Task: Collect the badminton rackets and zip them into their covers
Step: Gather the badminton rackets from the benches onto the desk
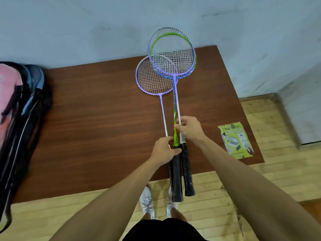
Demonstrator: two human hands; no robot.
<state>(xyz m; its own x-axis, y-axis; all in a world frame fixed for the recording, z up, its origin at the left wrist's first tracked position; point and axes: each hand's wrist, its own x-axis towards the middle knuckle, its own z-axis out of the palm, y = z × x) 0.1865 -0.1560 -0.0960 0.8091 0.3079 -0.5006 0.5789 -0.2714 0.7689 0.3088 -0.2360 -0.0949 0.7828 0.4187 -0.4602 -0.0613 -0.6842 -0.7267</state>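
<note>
Rackets lie gathered at the centre of the frame on the brown wooden table (97,119): a lilac-framed racket (152,79), a green-shafted racket (175,117) and a purple-and-blue racket (172,54), heads overlapping, black grips overhanging the near edge. Your left hand (164,150) is closed around the grips; your right hand (190,129) pinches two shafts. A black-and-pink racket bag (19,119) sits at left, a yellow leaflet (235,140) at right.

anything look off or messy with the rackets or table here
Nothing looks damaged. The rackets are unevenly bunched: one purple head sits lower and left of the other two. A yellow-green flyer lies askew near the table's right edge, partly overhanging.
</note>
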